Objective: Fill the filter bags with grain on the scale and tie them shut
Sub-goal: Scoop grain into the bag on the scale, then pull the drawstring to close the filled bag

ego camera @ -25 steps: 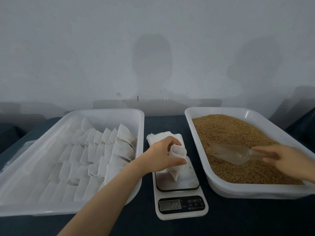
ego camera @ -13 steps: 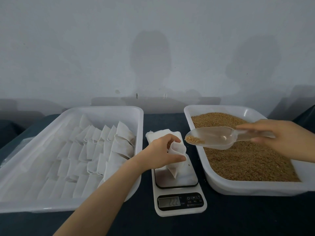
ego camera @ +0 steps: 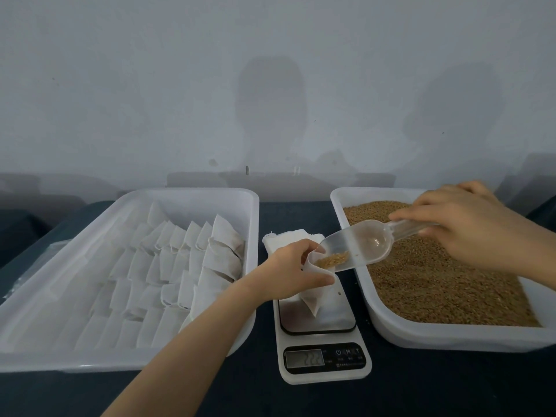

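My left hand [ego camera: 290,270] holds a white filter bag [ego camera: 314,299] open over the plate of the small white scale [ego camera: 322,344]. My right hand [ego camera: 469,227] grips the handle of a clear plastic scoop [ego camera: 361,246]. The scoop tilts down to the left, and its lip with a little brown grain sits at the bag's mouth. The bag's lower tip touches the scale plate. The display shows digits too blurred to read.
A white tray [ego camera: 451,335] full of brown grain stands right of the scale. On the left a white tray [ego camera: 192,195] holds several rows of filled bags. A stack of empty bags [ego camera: 282,240] lies behind the scale. A wall rises behind the dark table.
My right hand lifted the scoop out of the grain tray, carried it left and tipped it at the bag's mouth. My left hand kept holding the bag open on the scale.
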Motion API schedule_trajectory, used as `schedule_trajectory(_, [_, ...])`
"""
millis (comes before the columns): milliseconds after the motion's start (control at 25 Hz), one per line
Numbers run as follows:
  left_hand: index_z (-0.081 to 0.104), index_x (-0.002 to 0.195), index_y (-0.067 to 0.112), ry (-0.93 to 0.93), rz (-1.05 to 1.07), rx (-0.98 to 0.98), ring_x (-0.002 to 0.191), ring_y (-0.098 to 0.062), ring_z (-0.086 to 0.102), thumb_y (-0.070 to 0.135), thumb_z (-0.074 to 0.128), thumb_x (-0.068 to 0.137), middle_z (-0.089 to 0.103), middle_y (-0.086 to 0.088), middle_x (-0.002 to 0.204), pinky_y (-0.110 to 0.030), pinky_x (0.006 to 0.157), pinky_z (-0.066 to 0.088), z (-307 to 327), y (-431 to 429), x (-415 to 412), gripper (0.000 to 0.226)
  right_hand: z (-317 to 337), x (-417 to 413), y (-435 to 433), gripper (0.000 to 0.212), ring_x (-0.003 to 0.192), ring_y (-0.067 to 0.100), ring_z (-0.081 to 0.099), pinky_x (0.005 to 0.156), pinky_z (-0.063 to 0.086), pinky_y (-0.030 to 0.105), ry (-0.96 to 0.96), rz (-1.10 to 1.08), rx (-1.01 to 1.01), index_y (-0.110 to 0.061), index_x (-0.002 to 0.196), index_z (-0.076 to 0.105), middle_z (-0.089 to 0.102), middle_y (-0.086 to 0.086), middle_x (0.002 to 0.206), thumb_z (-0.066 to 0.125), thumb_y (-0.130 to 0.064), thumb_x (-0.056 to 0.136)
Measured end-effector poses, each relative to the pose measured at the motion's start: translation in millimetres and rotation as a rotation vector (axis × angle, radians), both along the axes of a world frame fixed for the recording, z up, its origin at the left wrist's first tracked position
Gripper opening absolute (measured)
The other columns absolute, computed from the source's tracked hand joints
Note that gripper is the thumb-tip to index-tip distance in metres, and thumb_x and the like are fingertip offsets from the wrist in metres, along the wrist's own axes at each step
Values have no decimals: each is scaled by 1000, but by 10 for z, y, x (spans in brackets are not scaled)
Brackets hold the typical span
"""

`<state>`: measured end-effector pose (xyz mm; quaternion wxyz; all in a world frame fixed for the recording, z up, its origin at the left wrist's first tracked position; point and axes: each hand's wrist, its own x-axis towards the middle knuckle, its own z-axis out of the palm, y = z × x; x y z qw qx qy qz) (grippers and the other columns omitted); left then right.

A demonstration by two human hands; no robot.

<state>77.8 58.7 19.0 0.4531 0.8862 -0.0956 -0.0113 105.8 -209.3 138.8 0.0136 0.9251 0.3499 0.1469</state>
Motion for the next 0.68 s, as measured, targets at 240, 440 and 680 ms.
schedule_trajectory(240, [48,115,40,10,12,-20,94,-4,55,47,73,79,51,18,103,-11,71,43,10,-6,-9,44,57,-105,92,43,96,13,51,90,17,29,-119,68,-27,-39,119,61,63,-14,103,66,-15,83])
schedule_trajectory(440, [49,118,35,16,5,-32,90,-4,56,43,73,80,51,22,99,-12,66,45,22,-16,-20,45,41,-195,129,53,88,25,60,89,31,42,-222,126,-23,-25,110,70,68,-2,95,74,6,68])
schedule_trajectory(680, [47,118,37,20,12,-42,91,-2,55,44,73,80,49,22,100,-9,64,44,35,-6,-35,46,-20,-253,108,66,87,33,65,89,33,47,-512,242,-102,-12,108,71,68,11,96,69,21,51])
